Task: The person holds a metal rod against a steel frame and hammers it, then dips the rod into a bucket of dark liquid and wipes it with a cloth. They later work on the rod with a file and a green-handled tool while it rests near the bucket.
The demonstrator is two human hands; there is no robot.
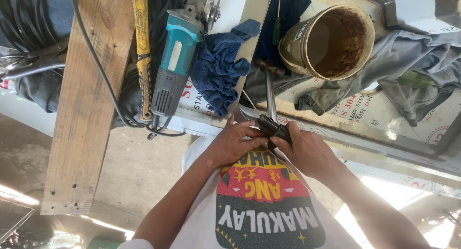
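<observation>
A person in a white T-shirt with a red, yellow and black print looks down at their own two bare hands, which meet at the near edge of a metal table. The left hand has its fingers curled and touching a dark, flat handle, thumb pressed along its near side. The right hand wraps around the same handle from the other side, fingers closed on it. It belongs to a hammer: from between the fingers a shiny metal shaft runs straight away from the body and ends in a brown head.

Just beyond the left fingers lies a crumpled blue towel. Further left of it rests a teal and grey angle grinder, its black cord looping over a long wooden plank that overhangs the table toward the concrete floor. A yellow-handled tool lies between the plank and the grinder.

Beyond the right fingers sits a rust-stained plastic bucket, tipped on its side with its opening toward the camera. A green-handled screwdriver lies just left of it on dark cloth. Grey work clothing is heaped to the right of the bucket.
</observation>
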